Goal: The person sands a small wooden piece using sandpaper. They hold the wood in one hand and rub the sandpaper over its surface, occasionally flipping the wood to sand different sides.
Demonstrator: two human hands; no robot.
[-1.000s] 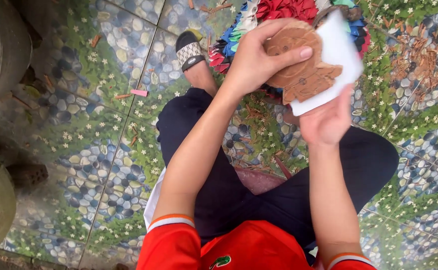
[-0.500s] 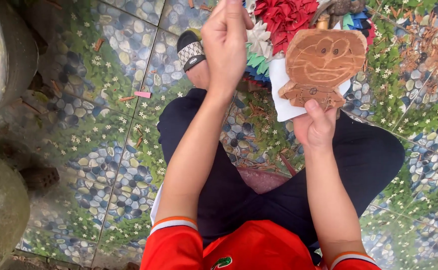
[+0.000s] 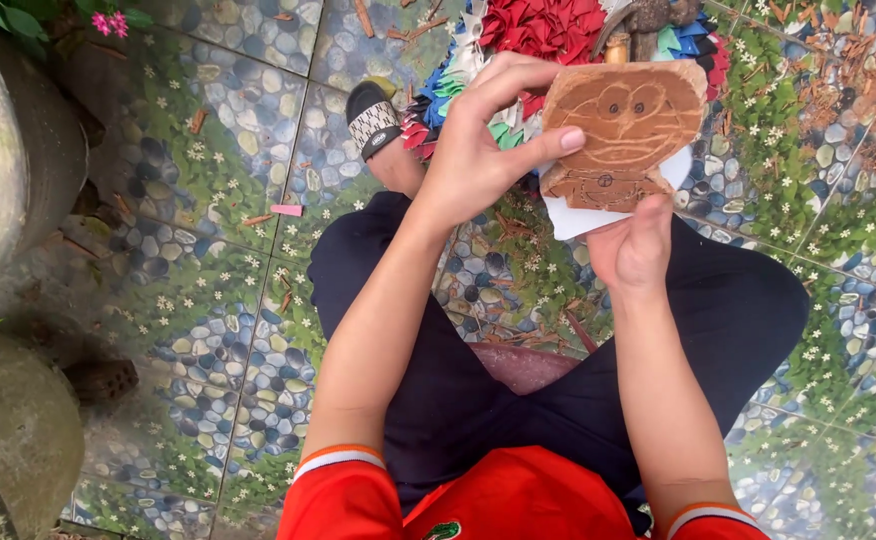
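Far left edge: two grey concrete planters (image 3: 18, 190), curved walls crowding the margin; green leaves and pink blossoms (image 3: 108, 20) at the upper corner. Beside them, pebble-patterned floor tiles (image 3: 228, 130), open and mostly bare, strewn with wood chips and one small pink scrap (image 3: 286, 210). Widest free room lies here, between planters and legs.

Centre: black-trousered legs (image 3: 438, 390) crossed on the floor, orange shirt with striped cuffs at the bottom edge. Black sandal (image 3: 373, 118) on a foot just above the left knee.

Left hand (image 3: 483, 150): forearm raised steeply from lower centre, wrist bent rightward, fingers curled, thumb tip pressed on the left edge of the carved wooden plaque (image 3: 623, 135). Grip closed on the plaque.

Plaque: brown, cartoon face cut in relief, held upright and facing the camera, above the lap, well off the floor. White sheet (image 3: 583, 215) just behind and below it.

Right hand (image 3: 638, 250): forearm rising from the lower right, palm under the plaque's bottom edge, thumb up against its face. Grip closed on plaque and sheet together.

Top, behind the plaque: pile of folded paper pieces (image 3: 538, 30), red, blue, green, white, partly hidden. Right: more tiles, wood shavings (image 3: 838, 90) near the upper corner.
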